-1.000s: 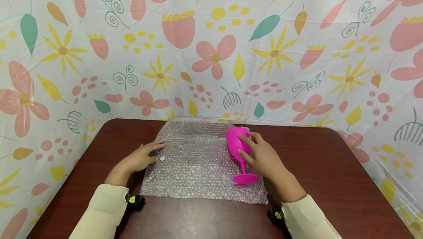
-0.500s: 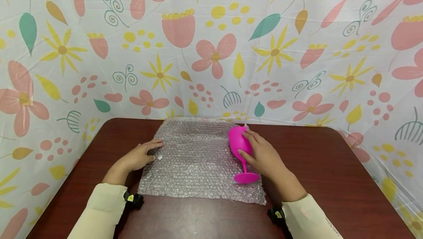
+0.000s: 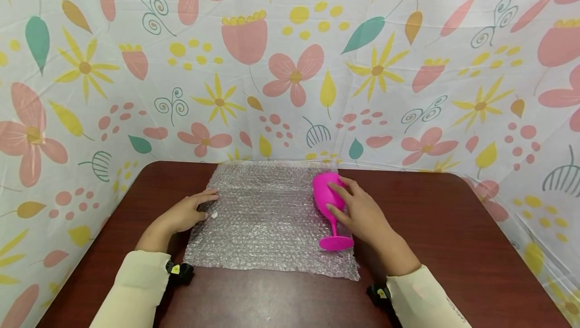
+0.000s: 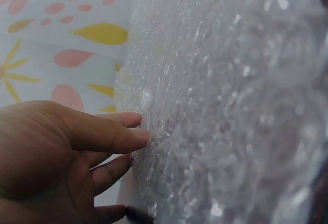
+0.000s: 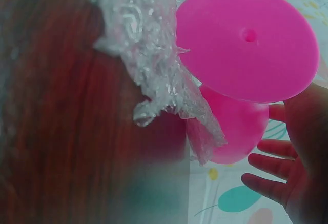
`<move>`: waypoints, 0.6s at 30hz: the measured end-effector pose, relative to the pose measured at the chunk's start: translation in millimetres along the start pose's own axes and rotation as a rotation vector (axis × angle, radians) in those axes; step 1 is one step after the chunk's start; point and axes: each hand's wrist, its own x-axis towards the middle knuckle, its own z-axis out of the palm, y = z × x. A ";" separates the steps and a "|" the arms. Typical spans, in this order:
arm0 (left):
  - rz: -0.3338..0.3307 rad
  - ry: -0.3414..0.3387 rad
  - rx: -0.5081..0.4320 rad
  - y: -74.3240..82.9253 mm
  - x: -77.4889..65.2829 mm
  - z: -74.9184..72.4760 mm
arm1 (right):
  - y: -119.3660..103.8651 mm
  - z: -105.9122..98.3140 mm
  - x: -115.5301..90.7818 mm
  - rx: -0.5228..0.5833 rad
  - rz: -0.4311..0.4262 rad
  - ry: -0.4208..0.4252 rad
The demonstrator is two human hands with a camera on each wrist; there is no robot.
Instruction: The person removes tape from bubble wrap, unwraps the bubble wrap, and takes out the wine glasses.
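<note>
A pink goblet [image 3: 327, 197] lies tilted on its side near the right edge of a sheet of bubble wrap [image 3: 267, 227], its base towards me. The right hand [image 3: 366, 216] holds the goblet's bowl with thumb and index finger; in the right wrist view the other fingers [image 5: 271, 165] are extended beside the bowl. The round base [image 5: 246, 44] hides the thumb there. At the sheet's left edge, the left hand [image 3: 181, 216] pinches the wrap, thumb [image 4: 136, 139] on top in the left wrist view. A small white bit [image 3: 214, 214] lies by that thumb.
The brown table [image 3: 430, 217] carries the sheet, which reaches almost to the back edge. Behind and at both sides hangs a white floral cloth [image 3: 290, 66]. Black wrist straps [image 3: 179, 271] sit at the ends of the sleeves.
The left hand has moved left, and the bubble wrap has slid left with it. The goblet and right hand have stayed nearly in place, so more of the goblet sits by the sheet's right edge.
</note>
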 end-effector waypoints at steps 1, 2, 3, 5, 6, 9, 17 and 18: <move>-0.002 0.000 -0.003 0.1 -0.4 -0.2 | 0.1 -0.2 0.1 0.006 0.003 0.000; -0.001 -0.001 0.000 0.0 -0.5 -0.4 | 0.1 -0.2 0.2 0.010 0.009 -0.002; -0.005 0.001 0.001 0.2 -0.7 -0.5 | 0.4 -0.3 0.2 0.015 0.017 -0.007; -0.007 0.004 0.009 0.0 -1.0 -0.9 | 0.0 0.1 0.3 0.020 0.039 -0.016; -0.003 0.005 0.019 -0.3 -1.1 -1.2 | -0.3 0.2 0.1 0.021 0.051 -0.021; -0.006 0.010 0.028 -1.4 -1.0 -2.0 | -1.2 0.6 -0.6 0.017 0.089 -0.034; -0.004 0.017 0.028 -4.2 -2.5 -5.0 | -3.3 0.1 -2.9 -0.018 0.154 -0.078; 0.000 0.017 0.030 -4.4 -2.7 -5.4 | -3.3 -0.1 -3.2 -0.023 0.160 -0.092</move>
